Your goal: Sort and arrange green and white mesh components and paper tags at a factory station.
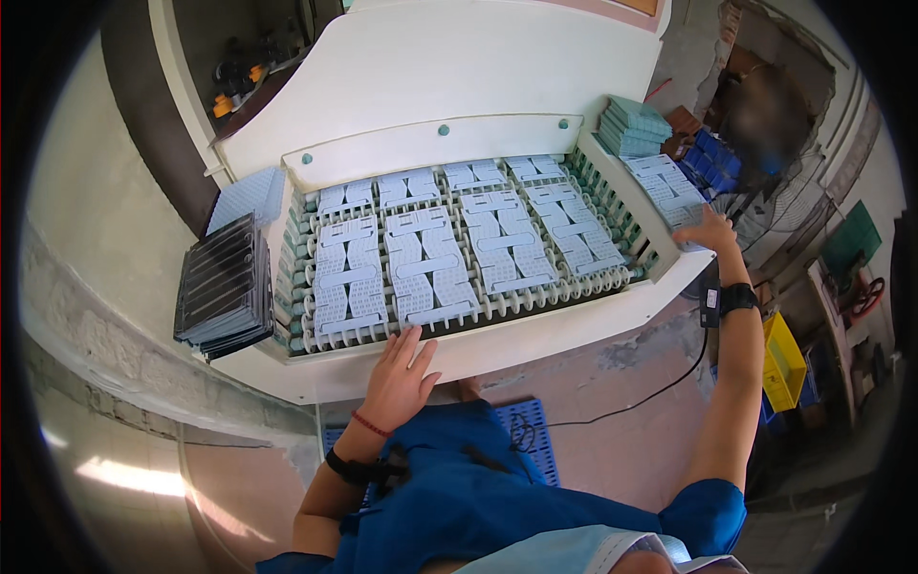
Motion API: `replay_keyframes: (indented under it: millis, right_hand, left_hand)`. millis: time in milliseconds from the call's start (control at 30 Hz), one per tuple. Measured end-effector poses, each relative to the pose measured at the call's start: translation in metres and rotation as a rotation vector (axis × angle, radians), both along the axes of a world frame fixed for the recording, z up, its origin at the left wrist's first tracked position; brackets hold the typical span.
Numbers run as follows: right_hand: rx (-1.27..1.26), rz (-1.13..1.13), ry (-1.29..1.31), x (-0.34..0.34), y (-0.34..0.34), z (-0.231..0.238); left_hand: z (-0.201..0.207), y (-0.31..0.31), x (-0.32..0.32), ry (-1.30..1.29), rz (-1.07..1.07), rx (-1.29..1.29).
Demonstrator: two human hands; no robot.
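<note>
My left hand (400, 375) is open, its fingers stretched out at the front rim of a white roller conveyor machine (459, 352). Its fingertips are close to the near end of a pale printed circuit board panel (427, 266), one of several lying in two rows on the white rollers. Off to the right, my right hand (708, 231) grips the near end of a pale circuit board panel (662, 184) on the machine's side ledge. The thumb is on the left and the fingers are toward the far right corner; their tips are partly hidden.
Stacked greenish panels (633, 126) stand behind on the right ledge. At left are a pile of black racks (225, 287) and a pale blue ribbed sheet (247, 198). A yellow bin (784, 362) and blue bins (710, 165) stand at right. A black cable (641, 407) hangs from my right wrist.
</note>
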State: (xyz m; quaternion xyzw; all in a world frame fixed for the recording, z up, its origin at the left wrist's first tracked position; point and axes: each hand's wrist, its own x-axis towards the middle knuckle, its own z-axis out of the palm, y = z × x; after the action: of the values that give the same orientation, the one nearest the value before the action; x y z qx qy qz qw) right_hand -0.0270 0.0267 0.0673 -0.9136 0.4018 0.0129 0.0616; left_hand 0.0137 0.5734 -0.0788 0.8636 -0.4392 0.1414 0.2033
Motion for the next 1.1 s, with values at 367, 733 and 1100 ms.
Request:
replay_keyframes:
  millis: [367, 733, 1100]
  right_hand:
    - [0.157, 0.048, -0.212, -0.010, -0.081, -0.042]
    - [-0.029, 0.015, -0.155, -0.011, -0.064, -0.033]
    - [-0.272, -0.118, -0.196, -0.026, 0.028, -0.011]
  left_hand:
    - [-0.006, 0.013, -0.004, -0.010, -0.040, -0.082]
    - [-0.008, 0.019, -0.007, -0.012, -0.050, -0.110]
    - [-0.008, 0.020, -0.015, -0.024, -0.046, -0.175]
